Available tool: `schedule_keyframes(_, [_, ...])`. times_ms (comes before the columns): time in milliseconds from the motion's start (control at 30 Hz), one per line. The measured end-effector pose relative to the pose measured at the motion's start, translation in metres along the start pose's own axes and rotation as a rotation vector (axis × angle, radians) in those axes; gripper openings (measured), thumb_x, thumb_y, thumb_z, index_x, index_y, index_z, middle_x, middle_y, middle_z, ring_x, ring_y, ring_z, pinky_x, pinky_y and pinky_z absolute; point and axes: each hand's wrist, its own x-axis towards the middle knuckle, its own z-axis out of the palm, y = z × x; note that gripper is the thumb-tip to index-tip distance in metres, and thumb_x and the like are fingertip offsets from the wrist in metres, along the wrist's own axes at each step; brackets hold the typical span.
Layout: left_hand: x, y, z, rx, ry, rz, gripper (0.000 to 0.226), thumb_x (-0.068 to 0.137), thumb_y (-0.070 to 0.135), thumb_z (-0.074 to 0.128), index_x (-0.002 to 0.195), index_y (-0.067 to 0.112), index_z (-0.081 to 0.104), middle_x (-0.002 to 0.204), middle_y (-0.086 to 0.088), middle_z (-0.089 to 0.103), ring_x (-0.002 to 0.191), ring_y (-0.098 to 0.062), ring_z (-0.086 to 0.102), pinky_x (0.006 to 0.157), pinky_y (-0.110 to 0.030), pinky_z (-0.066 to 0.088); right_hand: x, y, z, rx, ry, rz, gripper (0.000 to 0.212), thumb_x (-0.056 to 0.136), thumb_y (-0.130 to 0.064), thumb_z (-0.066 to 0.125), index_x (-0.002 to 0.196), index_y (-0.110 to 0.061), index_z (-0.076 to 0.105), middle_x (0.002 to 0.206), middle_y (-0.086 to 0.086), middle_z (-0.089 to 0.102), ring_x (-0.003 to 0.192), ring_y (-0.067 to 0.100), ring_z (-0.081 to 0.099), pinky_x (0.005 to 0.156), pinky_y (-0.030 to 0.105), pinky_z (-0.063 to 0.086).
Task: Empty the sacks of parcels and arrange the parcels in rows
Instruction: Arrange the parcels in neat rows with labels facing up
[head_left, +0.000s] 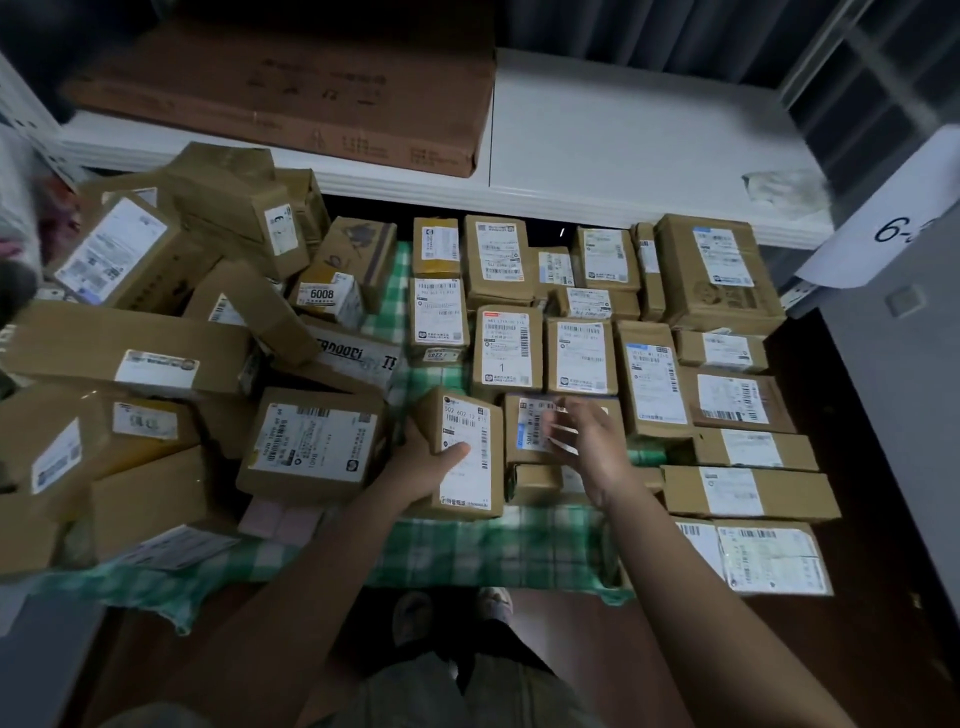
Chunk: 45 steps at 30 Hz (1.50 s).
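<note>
Cardboard parcel (465, 452) gripped by left hand (426, 462) at row front on checked cloth (467, 551); right hand (587, 441) spread, blurred, over neighbouring parcel (535, 431). Set flush, label up.

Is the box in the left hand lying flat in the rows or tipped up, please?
Tipped up. The box leans on one edge on the green checked cloth, with the left hand gripping its side, label facing up.
</note>
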Motion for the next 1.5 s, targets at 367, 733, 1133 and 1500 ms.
schedule_keyframes(367, [0.026, 0.0, 0.019, -0.031, 0.086, -0.013, 0.053, 0.104, 0.027, 0.037, 0.151, 0.018, 0.015, 0.146, -0.011, 0.043, 0.124, -0.029, 0.05, 0.1, -0.044, 0.044, 0.022, -0.003, -0.018, -0.015, -0.05, 0.068, 0.017, 0.102, -0.018, 0.044, 0.098, -0.012, 0.06, 0.087, 0.006, 0.072, 0.079, 0.019, 0.063, 0.084, 0.035, 0.053])
schedule_keyframes(733, [0.038, 0.003, 0.023, 0.009, 0.08, 0.103, 0.08, 0.091, -0.005, 0.05, 0.152, 0.025, 0.007, 0.152, -0.007, 0.034, 0.136, -0.027, 0.036, 0.11, -0.048, 0.035, 0.033, -0.004, -0.006, -0.084, -0.132, 0.092, 0.017, 0.102, -0.01, 0.043, 0.097, -0.01, 0.06, 0.081, 0.009, 0.062, 0.074, 0.02, 0.055, 0.07, 0.028, 0.047])
schedule_keyframes(1133, [-0.031, 0.028, -0.002, 0.147, 0.356, 0.435, 0.034, 0.101, 0.013, 0.043, 0.133, 0.017, 0.055, 0.125, -0.004, 0.062, 0.096, -0.011, 0.061, 0.088, -0.021, 0.049, 0.028, -0.02, 0.047, -0.274, -0.353, 0.012, 0.014, 0.099, -0.003, 0.047, 0.101, -0.006, 0.061, 0.08, 0.008, 0.064, 0.067, 0.016, 0.059, 0.056, 0.017, 0.048])
schedule_keyframes(1500, [-0.029, -0.069, -0.106, 0.037, 0.731, 0.149, 0.034, 0.097, 0.017, 0.046, 0.129, 0.006, 0.05, 0.123, -0.019, 0.057, 0.108, -0.036, 0.056, 0.088, -0.042, 0.047, -0.015, 0.01, 0.124, -0.527, -0.62, 0.085, 0.071, 0.092, -0.032, 0.065, 0.148, -0.022, 0.023, 0.145, 0.001, 0.044, 0.114, 0.014, 0.05, 0.087, 0.028, 0.046])
